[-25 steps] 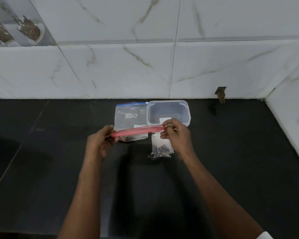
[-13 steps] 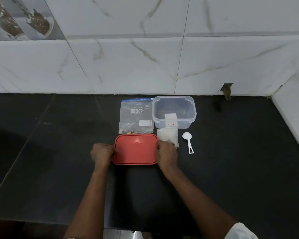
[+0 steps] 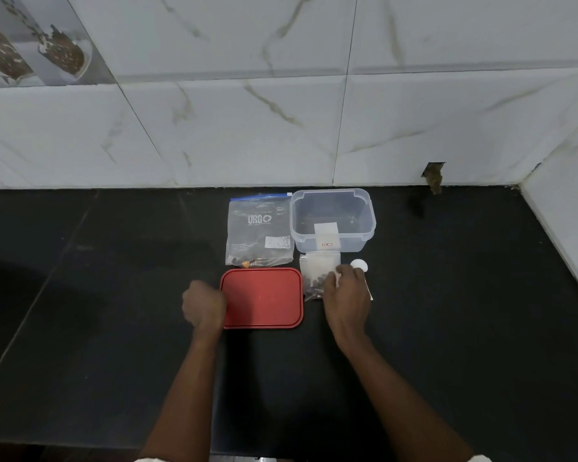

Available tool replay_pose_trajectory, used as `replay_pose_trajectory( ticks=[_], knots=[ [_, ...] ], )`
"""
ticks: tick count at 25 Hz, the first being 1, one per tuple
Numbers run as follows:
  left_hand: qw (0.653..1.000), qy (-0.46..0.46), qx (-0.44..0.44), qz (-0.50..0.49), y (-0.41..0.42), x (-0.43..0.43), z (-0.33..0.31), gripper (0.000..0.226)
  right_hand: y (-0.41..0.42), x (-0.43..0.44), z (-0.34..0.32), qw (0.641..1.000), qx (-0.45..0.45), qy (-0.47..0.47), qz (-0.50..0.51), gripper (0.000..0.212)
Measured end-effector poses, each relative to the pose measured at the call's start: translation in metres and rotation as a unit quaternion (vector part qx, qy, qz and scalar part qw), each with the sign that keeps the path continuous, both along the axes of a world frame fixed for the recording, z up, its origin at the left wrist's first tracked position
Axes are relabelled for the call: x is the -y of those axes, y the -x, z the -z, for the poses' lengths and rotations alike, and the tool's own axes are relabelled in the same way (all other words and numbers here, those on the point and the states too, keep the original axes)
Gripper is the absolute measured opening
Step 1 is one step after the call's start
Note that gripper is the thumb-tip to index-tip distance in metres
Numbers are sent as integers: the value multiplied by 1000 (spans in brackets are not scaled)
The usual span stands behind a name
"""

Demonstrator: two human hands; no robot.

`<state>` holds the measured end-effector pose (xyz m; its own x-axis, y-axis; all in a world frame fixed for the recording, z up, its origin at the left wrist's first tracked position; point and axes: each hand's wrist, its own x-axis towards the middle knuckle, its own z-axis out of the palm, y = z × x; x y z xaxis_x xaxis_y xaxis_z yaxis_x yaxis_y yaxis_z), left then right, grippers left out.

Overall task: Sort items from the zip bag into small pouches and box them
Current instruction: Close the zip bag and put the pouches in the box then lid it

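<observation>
my right hand (image 3: 346, 295) is lying on the small pouch (image 3: 316, 271), centre frame below the clear box (image 3: 332, 201); whether its fingers (image 3: 342, 270) are pinching, i cannot tell. left hand (image 3: 204, 306) is curling at the red lid (image 3: 262, 298), grip unclear. the pouch is looking light, floppy, slippery; i'm favouring its top seam.

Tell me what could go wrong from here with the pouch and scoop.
The right hand lies over both the small pouch and the white scoop, so grabbing one may knock the other aside. The pouch holds dark pieces; whether its top is sealed I cannot tell, so tipping it might spill them.
</observation>
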<state>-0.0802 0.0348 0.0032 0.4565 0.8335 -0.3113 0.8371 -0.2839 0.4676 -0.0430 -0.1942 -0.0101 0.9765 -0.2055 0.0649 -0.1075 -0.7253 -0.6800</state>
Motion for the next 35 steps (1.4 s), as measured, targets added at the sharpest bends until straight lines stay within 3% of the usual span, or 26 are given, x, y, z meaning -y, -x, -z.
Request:
replay_pose_trajectory(
  ticks=[3, 6, 8, 11, 17, 22, 24, 25, 27, 29, 32, 35],
  knots=[
    [999, -34, -2, 32, 0, 13, 2, 28, -23, 15, 8, 995, -88, 0, 37, 29],
    [988, -73, 89, 103, -7, 37, 4, 30, -37, 17, 14, 988, -147, -28, 33, 25],
    [971, 38, 174, 158, -15, 63, 0, 16, -43, 18, 17, 983, -172, -48, 36, 18],
    [935, 208, 212, 191, -29, 103, -4, 11, -46, 27, 20, 977, -167, -127, 24, 12],
    [919, 259, 222, 200, -45, 128, -2, 24, -35, 46, -3, 928, -161, -323, -95, 9],
    [865, 434, 223, 120, -45, 125, -7, 11, -39, 54, -19, 893, -176, -394, -130, 9],
    [851, 459, 232, 104, -44, 121, -11, 6, -40, 56, -23, 898, -176, -383, -122, 8],
    [849, 463, 236, 97, -43, 118, -13, 6, -42, 58, -25, 918, -151, -354, -93, 10],
    [844, 465, 252, 86, -42, 111, -20, 12, -53, 68, -35, 968, -43, -246, 17, 15],
    [850, 438, 276, 92, -46, 103, -31, 19, -71, 77, -43, 981, 19, -169, 88, 17],
    [866, 381, 304, 107, -70, 97, -51, 18, -100, 76, -45, 991, -17, -128, 35, 34],
    [887, 325, 297, 138, -112, 103, -66, 7, -110, 66, -41, 993, -23, -113, -21, 25]
  ],
)
